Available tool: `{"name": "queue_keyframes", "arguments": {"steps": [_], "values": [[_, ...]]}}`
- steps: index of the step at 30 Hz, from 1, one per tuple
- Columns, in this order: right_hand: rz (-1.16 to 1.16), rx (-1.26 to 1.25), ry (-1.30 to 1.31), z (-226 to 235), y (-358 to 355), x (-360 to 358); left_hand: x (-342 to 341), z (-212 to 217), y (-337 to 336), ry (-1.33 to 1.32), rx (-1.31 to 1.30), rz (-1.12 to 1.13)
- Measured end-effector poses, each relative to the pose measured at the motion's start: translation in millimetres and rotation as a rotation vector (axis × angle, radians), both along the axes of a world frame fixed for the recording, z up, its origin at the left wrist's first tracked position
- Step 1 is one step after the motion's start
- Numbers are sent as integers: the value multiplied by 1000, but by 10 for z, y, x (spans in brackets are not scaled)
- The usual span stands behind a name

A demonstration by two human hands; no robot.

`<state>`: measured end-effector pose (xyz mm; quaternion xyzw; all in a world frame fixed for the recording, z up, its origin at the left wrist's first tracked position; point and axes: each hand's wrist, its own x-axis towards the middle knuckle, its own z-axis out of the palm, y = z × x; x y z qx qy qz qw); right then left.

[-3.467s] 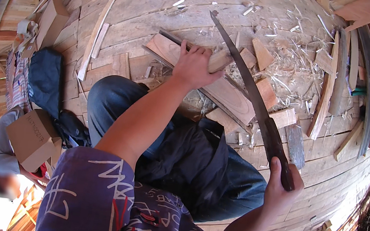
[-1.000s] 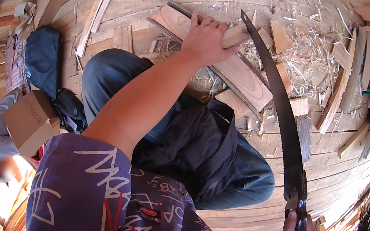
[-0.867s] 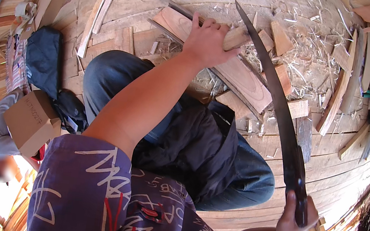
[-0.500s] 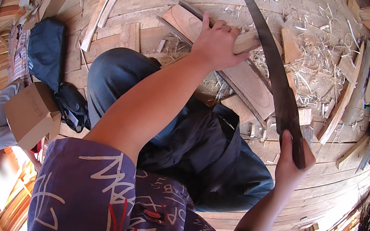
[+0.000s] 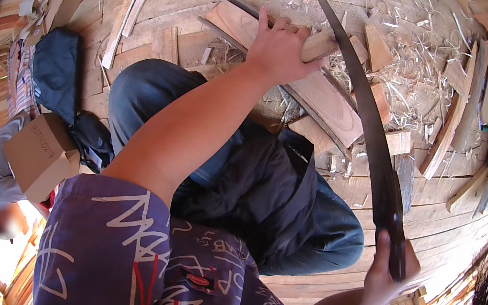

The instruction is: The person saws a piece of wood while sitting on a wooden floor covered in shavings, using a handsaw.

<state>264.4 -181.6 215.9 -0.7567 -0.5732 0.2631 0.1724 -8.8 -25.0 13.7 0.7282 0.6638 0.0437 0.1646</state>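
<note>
My left hand [image 5: 280,48] is closed around a short wooden piece [image 5: 320,46] whose end sticks out to the right, beside the blade. Below it a pale wooden board [image 5: 328,111] with dark strips along its edges lies slantwise on the floor. My right hand [image 5: 389,270], at the lower right, grips the handle of a long dark machete [image 5: 376,124]. Its blade runs up and away to a narrow tip at the top of the view, passing close to the wooden piece. Whether blade and wood touch I cannot tell.
Wood shavings [image 5: 418,89] and offcuts [image 5: 377,48] litter the plank floor. Long wooden strips [image 5: 451,119] lie at the right. To the left are a dark bag [image 5: 56,70], a cardboard box [image 5: 38,155] and another person [image 5: 6,181]. My bent legs [image 5: 152,93] frame the near side.
My right hand has drawn the machete down and toward me, so its tip now shows at the top. The left hand keeps its hold on the wooden piece; the view has shifted slightly.
</note>
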Motion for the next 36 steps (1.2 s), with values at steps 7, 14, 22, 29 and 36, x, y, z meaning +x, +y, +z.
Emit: {"name": "queue_keyframes", "arguments": {"steps": [7,14,22,29,36], "values": [[11,64,237,-762,1034,-610,21,-24,-9,11,7,-7],[-66,3,189,-655,424,-153,73,-24,9,-2,-6,-13],[-44,91,-118,191,-499,355,45,-49,-13,20,8,-2],[-36,38,198,-634,659,-297,32,-53,-23,11,33,-10],[93,46,185,-807,856,-540,25,-60,-15,16,39,-6]]}}
